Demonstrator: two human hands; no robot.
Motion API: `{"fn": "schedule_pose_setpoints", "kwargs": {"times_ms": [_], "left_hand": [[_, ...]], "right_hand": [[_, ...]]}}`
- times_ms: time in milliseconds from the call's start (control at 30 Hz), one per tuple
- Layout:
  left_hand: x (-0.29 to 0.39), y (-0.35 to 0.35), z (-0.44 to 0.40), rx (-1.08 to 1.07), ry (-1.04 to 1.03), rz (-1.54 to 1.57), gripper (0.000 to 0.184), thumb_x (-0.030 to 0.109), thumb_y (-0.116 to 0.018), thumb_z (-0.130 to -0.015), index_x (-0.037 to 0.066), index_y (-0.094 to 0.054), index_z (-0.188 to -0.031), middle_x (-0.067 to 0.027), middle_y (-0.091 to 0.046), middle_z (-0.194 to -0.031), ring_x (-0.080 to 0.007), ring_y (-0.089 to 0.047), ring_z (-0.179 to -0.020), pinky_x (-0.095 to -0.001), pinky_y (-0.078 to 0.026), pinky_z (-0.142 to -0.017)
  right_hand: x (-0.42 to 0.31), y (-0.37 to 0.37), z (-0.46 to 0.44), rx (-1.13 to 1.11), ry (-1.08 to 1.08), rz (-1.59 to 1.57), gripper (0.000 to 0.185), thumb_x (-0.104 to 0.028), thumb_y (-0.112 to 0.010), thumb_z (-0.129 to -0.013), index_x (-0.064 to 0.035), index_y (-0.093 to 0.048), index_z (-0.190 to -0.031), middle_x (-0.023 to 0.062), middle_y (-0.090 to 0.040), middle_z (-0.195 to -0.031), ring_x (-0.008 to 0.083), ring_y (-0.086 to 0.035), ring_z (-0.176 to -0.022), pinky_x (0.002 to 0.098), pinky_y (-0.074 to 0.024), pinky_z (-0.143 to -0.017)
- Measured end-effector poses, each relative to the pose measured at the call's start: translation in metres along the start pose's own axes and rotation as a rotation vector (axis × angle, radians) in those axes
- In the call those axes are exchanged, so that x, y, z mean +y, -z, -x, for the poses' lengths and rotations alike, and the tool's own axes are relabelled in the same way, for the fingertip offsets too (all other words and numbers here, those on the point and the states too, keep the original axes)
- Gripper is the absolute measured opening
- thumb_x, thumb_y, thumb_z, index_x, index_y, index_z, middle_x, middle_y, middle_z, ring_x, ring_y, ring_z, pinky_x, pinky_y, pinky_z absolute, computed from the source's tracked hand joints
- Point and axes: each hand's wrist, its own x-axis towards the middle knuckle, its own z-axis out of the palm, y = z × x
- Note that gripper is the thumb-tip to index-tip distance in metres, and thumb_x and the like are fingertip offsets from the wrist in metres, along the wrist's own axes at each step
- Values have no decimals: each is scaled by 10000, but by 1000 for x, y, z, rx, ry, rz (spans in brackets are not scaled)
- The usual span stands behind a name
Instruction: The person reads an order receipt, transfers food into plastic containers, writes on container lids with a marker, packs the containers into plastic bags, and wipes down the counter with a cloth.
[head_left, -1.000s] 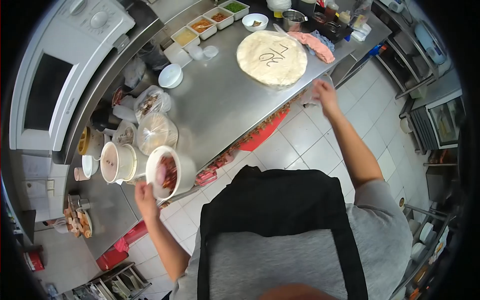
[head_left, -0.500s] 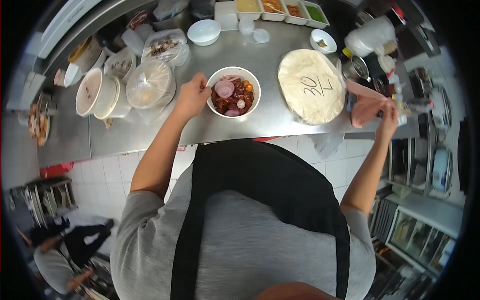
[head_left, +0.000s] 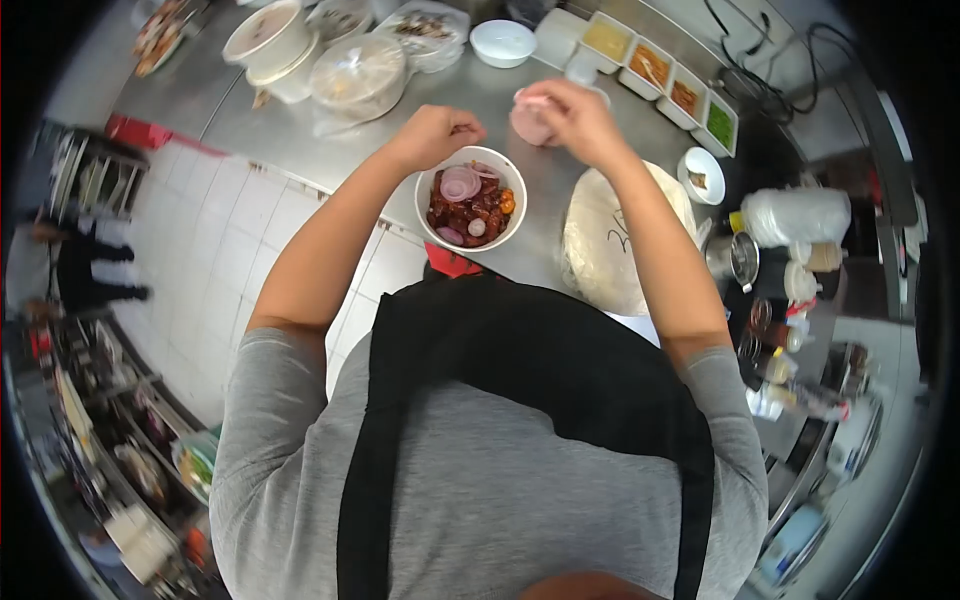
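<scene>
Pinching a folded pink cloth (head_left: 528, 120) between thumb and fingers of the right hand (head_left: 585, 118), just above or on the steel surface (head_left: 545, 205), cannot tell which; curling the fingers of the left hand (head_left: 435, 138) loosely over the upper left rim of a white bowl (head_left: 517, 214), with nothing visible in the grasp; cannot tell from this angle whether touching that rim or hovering over it; in all, hands apart from each other, on either side of a strip of bare metal, both beyond the bowl's middle as seen from the body.

Standing upright near the front edge of the surface, directly before the black apron (head_left: 500, 330), with dark red glossy pieces (head_left: 465, 212) inside, topped by pale purple onion slices (head_left: 460, 184); just right of that, lying flat and partly hidden under the right forearm, as a wrapped pale disc (head_left: 600, 245) marked in black.

Farther back, set in a row, as four white trays (head_left: 663, 85) of yellow, orange, brownish and green fillings; beside the last, as a small white bowl (head_left: 700, 165); off to the left, grouped close together, as white tubs (head_left: 285, 75) and a plastic-covered container (head_left: 358, 75).
</scene>
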Motion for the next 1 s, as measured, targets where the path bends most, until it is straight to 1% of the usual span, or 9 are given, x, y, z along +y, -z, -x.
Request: {"fn": "schedule_pose_setpoints", "kwargs": {"times_ms": [100,200,233,333,467,700,800,900,1000], "left_hand": [[2,-9,26,77,-22,22,119,80,-634,-788,43,-678,-892,-91,-666,-833,-188,-627,-755,-297,-495,-711],[1,-12,33,66,-26,-55,133,86,-649,-763,49,-681,-887,-103,-660,-839,-221,-629,-760,-319,-495,-711],[2,-12,33,86,-38,-108,140,88,-655,-753,51,-683,-885,-108,-657,-844,-234,-629,-764,-327,-495,-711],[2,-12,34,113,-72,-153,149,92,-661,-734,54,-682,-876,-119,-650,-852,-275,-623,-777,-351,-494,-711],[-1,-13,32,125,-111,-185,129,90,-649,-738,50,-669,-860,-127,-639,-849,-307,-611,-789,-375,-487,-711],[-14,-10,34,295,-172,-252,78,64,-622,-741,18,-629,-804,-146,-625,-834,-335,-597,-785,-395,-477,-699],[-28,4,38,374,-39,-249,80,80,-621,-742,17,-622,-791,-153,-622,-768,-329,-601,-726,-393,-472,-657],[-29,20,52,350,232,-241,96,113,-626,-750,22,-623,-783,-154,-617,-714,-321,-600,-675,-384,-466,-621],[-20,40,62,190,342,-235,119,149,-641,-759,35,-628,-791,-151,-617,-694,-314,-597,-648,-376,-459,-604]], "right_hand": [[49,-26,0,-192,342,289,118,-55,-590,-777,-55,-630,-888,99,-631,-907,250,-608,-842,312,-483,-746],[22,-32,5,-278,317,168,166,-30,-612,-727,-70,-634,-886,93,-629,-895,260,-603,-846,325,-484,-743],[13,-33,5,-293,346,168,181,-29,-623,-725,-88,-646,-895,63,-630,-905,248,-602,-840,327,-483,-729],[15,-39,2,-406,524,261,237,-31,-628,-726,-126,-656,-941,44,-626,-946,238,-598,-839,323,-485,-718],[6,-32,-4,-618,599,479,281,-59,-591,-748,-150,-647,-1009,53,-578,-957,250,-574,-881,365,-476,-742],[-8,-19,13,-708,373,494,185,-43,-548,-757,-44,-621,-927,117,-559,-930,297,-576,-878,393,-470,-741],[-7,-5,6,-723,155,356,159,-44,-528,-776,-31,-613,-909,139,-556,-922,310,-586,-842,403,-473,-726],[21,16,-3,-350,126,348,168,-54,-516,-809,-46,-614,-945,140,-559,-908,282,-573,-853,359,-468,-738],[29,3,8,-146,-208,389,159,-61,-518,-809,-33,-615,-932,154,-561,-919,277,-583,-818,358,-469,-714]]}}
